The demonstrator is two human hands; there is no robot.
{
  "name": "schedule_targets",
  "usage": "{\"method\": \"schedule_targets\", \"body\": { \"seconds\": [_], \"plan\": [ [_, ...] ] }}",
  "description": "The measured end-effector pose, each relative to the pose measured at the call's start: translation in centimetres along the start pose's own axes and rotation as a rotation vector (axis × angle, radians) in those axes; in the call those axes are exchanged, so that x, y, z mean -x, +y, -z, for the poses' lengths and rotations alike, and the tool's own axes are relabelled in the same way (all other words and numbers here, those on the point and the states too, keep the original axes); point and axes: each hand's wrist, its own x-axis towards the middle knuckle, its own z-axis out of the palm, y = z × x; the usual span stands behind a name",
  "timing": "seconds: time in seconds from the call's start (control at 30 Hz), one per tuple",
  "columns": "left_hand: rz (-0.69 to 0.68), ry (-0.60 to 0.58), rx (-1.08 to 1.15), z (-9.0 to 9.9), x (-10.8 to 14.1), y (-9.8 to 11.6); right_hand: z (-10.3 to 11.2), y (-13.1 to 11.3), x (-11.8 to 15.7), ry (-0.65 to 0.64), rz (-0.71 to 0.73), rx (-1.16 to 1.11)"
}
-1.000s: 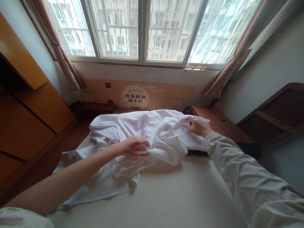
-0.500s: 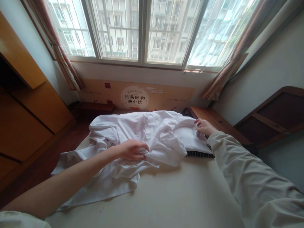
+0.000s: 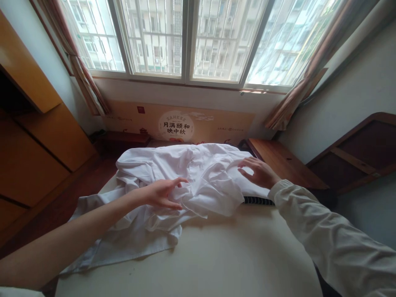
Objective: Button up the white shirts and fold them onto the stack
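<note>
A rumpled white shirt [image 3: 173,161] is spread over the far half of a cream-topped table [image 3: 222,251], its loose cloth hanging toward the left edge. Over the middle of the shirt is my left hand [image 3: 162,194], thumb and fingers apart, with nothing between them. My right hand [image 3: 258,171] hovers at the shirt's right part, fingers curved and parted, also holding nothing. Beneath the cloth on the right, a black strip with white stripes [image 3: 258,201] shows at the edge; the rest of it is hidden.
Behind the table a printed banner [image 3: 229,119] runs under a barred window [image 3: 154,41]. Wooden cabinets [image 3: 52,140] stand at left. On the right are a brown wooden desk [image 3: 287,161] and a dark framed panel [image 3: 361,148] against the wall.
Both hands have let go of the white cloth and opened. My right hand has come left and slightly nearer; my left hand has shifted a little left. The shirt lies nearly the same.
</note>
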Motion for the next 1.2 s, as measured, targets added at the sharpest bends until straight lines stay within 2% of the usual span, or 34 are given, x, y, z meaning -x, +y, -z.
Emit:
{"method": "schedule_targets", "body": {
  "seconds": [0.1, 0.17, 0.23, 0.3, 0.37, 0.43, 0.47, 0.53, 0.63, 0.7, 0.77, 0.87, 0.97, 1.07, 1.13, 1.2],
  "plan": [
    [-0.008, 0.008, -0.085, 0.8, 1.2, -0.4, -0.9, -4.6, 0.8, -0.08, 0.174, -0.134],
    [-0.045, -0.001, -0.139, 1.3, 1.7, -0.5, -1.7, -6.6, 1.4, -0.143, 0.15, -0.127],
    [-0.053, -0.025, -0.165, 1.4, 1.9, -0.5, -2.3, -7.9, 1.9, -0.192, 0.053, -0.13],
    [-0.004, -0.032, -0.136, 1.6, 2.1, -0.3, -2.2, -8.6, 2.0, -0.194, -0.089, -0.208],
    [0.076, 0.014, -0.047, 1.9, 2.4, 0.0, -1.1, -9.1, 1.8, -0.185, -0.249, -0.379],
    [0.154, 0.095, 0.098, 2.5, 2.8, 0.6, 0.6, -9.3, 1.7, -0.239, -0.39, -0.608],
    [0.191, 0.119, 0.186, 3.0, 3.1, 1.0, 1.5, -9.3, 1.8, -0.324, -0.447, -0.727],
    [0.255, 0.055, 0.357, 4.0, 3.6, 1.8, 2.9, -9.0, 2.1, -0.613, -0.537, -0.916],
    [0.322, -0.217, 0.464, 5.0, 4.2, 3.0, 2.9, -8.0, 3.3, -1.091, -0.634, -0.987],
    [0.367, -0.358, 0.454, 5.2, 4.5, 3.6, 1.9, -7.3, 4.1, -1.252, -0.673, -0.94],
    [0.423, -0.449, 0.46, 5.2, 4.7, 4.1, 0.9, -6.8, 4.5, -1.296, -0.697, -0.868],
    [0.459, -0.471, 0.496, 5.6, 4.3, 4.0, 0.8, -6.2, 3.6, -1.177, -0.725, -0.74],
    [0.407, -0.345, 0.497, 6.6, 3.0, 2.4, 2.3, -4.9, 0.9, -0.938, -0.678, -0.638],
    [0.358, -0.138, 0.356, 7.8, 0.5, -1.1, 3.0, -2.7, -3.2, -0.542, -0.536, -0.47],
    [0.324, 0.1, 0.164, 8.5, -1.7, -4.1, 2.3, -1.1, -6.1, -0.271, -0.46, -0.269],
    [0.391, 0.316, -0.052, 9.1, -4.0, -6.9, 0.6, 0.2, -8.8, -0.141, -0.401, -0.131]
  ]
}}
